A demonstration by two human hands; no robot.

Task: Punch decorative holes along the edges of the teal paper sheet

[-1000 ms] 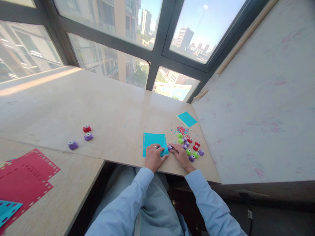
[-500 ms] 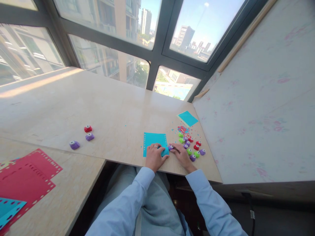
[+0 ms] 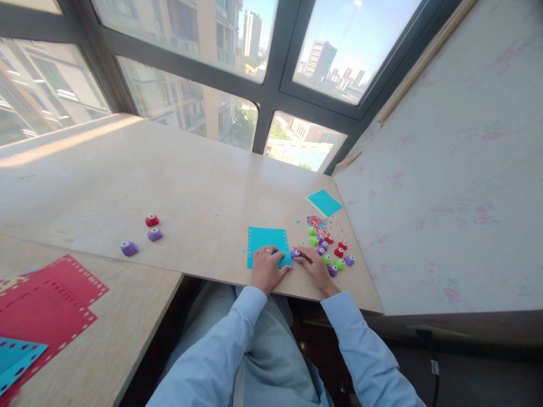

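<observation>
A turquoise paper sheet [image 3: 266,239] with punched holes along its edges lies near the front edge of the beige table [image 3: 190,192]. My left hand [image 3: 266,268] presses flat on the sheet's near part, a ring on one finger. My right hand [image 3: 314,267] grips a small purple paper punch [image 3: 294,254] at the sheet's right edge. To the right lies a cluster of several small punches [image 3: 331,251] in green, purple and red.
A second turquoise sheet [image 3: 324,202] lies further back right, with paper confetti [image 3: 316,222] before it. Three punches, one red [image 3: 151,220] and two purple [image 3: 128,247], sit at the left. Red punched sheets [image 3: 46,305] lie on the lower left table. A wall [image 3: 445,169] borders the right.
Both hands stay on the sheet and the punch with almost no movement; the view has shifted slightly.
</observation>
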